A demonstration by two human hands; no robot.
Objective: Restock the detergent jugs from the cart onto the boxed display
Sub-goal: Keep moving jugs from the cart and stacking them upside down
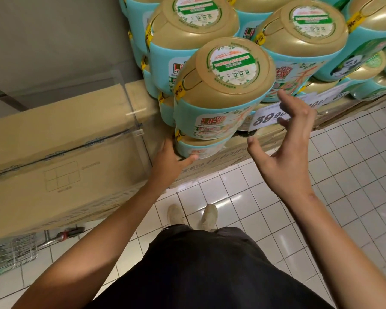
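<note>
Placement step, by the look of it: the front jug sits stacked on a lower jug at the front edge of the boxed display. The left hand is against the lower jug, fingers hidden, so I cannot tell its grip. The right hand is spread wide, empty, just beside the front jug. Next move: probably squaring the stack, then the cart.

"Liby" on detergent jug; price card "39".

Stacked detergent jugs stand on cardboard boxes.
</note>
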